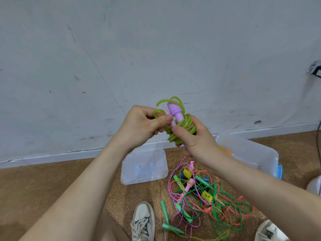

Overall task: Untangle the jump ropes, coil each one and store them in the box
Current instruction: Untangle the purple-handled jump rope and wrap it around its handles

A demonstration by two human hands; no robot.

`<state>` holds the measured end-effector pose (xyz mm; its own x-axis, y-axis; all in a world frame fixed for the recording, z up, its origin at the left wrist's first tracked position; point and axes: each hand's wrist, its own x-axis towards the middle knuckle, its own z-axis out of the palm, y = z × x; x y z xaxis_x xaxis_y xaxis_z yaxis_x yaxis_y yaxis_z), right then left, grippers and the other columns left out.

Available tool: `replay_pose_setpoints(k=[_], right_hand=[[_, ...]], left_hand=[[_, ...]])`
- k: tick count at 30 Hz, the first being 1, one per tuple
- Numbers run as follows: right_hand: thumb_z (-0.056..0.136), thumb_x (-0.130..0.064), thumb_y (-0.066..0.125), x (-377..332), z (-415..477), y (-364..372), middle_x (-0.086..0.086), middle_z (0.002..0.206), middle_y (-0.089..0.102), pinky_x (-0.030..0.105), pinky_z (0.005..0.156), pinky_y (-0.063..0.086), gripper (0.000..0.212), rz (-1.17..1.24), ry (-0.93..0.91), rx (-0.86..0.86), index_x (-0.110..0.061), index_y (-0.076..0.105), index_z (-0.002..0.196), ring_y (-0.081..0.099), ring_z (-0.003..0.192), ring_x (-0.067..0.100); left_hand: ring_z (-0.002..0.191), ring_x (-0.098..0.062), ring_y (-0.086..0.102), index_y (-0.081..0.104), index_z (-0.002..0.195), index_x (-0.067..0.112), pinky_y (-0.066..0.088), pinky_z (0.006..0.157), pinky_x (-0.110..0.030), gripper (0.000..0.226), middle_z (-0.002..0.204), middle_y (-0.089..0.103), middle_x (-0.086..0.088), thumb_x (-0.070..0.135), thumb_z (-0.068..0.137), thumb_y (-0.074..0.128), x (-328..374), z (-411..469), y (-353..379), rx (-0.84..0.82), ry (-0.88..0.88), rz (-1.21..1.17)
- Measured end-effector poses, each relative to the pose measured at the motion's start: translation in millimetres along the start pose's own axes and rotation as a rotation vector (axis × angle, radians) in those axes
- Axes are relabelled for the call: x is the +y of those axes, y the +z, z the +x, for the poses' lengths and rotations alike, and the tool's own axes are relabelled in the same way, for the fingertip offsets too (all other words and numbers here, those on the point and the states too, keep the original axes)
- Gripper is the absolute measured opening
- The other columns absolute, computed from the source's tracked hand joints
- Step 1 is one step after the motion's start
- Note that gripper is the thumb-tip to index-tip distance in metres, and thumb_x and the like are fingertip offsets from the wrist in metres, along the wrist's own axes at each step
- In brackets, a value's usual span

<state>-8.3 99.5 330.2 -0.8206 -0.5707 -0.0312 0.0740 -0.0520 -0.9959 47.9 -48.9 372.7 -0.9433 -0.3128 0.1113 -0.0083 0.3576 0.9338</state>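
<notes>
I hold a lime-green jump rope (pixel 185 125) with purple handles (pixel 174 110) up in front of the wall, its cord wound in a bundle round the handles. My left hand (pixel 142 126) pinches a loop of the green cord beside one handle. My right hand (pixel 192 138) grips the lower part of the bundle and the handle ends. On the floor below lies a tangle of jump ropes (pixel 206 197) in green, coral, purple and yellow with several handles. The clear plastic box (pixel 251 152) stands open at the right, partly hidden by my right arm, something orange inside.
The box's clear lid (pixel 144 166) lies flat on the cork floor near the baseboard. My two sneakers (pixel 143 221) show at the bottom edge, one on each side of the tangle. A dark cable runs down the wall at the far right.
</notes>
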Motion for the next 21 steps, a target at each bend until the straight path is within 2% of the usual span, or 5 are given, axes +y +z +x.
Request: replay_pose_setpoints(k=[3,8,13,17,21], right_hand=[[0.087,-0.020,0.069,7,4,1,-0.008,0.059,0.059,0.012,0.044,0.036,0.016,-0.061,-0.076,0.057,-0.021,0.054,0.091,0.049,0.041,-0.001],[0.077,-0.039,0.072,17,5,-2,-0.004,0.074,0.065,0.025,0.059,0.044,0.027,-0.354,-0.137,0.121,-0.028,0.054,0.094,0.055,0.061,0.006],[0.075,-0.046,0.069,11,7,-1,-0.005,0.067,0.062,0.027,0.056,0.043,0.034,-0.493,-0.193,0.210,-0.028,0.048,0.095,0.054,0.059,0.008],[0.074,-0.049,0.069,9,10,-5,-0.005,0.064,0.061,0.028,0.058,0.044,0.038,-0.513,-0.151,0.223,-0.028,0.049,0.097,0.056,0.062,0.009],[0.068,-0.051,0.066,11,12,-15,-0.006,0.068,0.062,0.031,0.061,0.047,0.040,-0.502,-0.150,0.234,-0.031,0.049,0.098,0.057,0.065,0.013]], left_hand=[[0.051,-0.011,0.047,0.069,0.079,0.016,0.040,0.052,-0.026,0.008,0.058,0.060,-0.001,0.022,0.082,0.073,-4,2,9,0.070,0.075,0.088],[0.053,-0.010,0.055,0.041,0.091,0.025,0.039,0.056,-0.031,0.029,0.060,0.067,0.007,0.023,0.085,0.069,-10,5,17,0.169,0.127,0.260],[0.042,-0.007,0.046,0.055,0.079,0.024,0.036,0.053,-0.026,0.016,0.051,0.061,0.008,0.017,0.085,0.069,-8,9,32,0.352,0.079,0.076],[0.046,-0.016,0.043,0.070,0.075,0.018,0.039,0.050,-0.024,0.010,0.058,0.054,-0.023,0.017,0.076,0.079,-5,12,36,0.255,0.010,-0.044],[0.043,-0.012,0.047,0.071,0.092,0.011,0.039,0.043,-0.019,0.014,0.050,0.053,-0.004,0.006,0.080,0.073,-1,10,23,-0.030,-0.030,-0.066]])
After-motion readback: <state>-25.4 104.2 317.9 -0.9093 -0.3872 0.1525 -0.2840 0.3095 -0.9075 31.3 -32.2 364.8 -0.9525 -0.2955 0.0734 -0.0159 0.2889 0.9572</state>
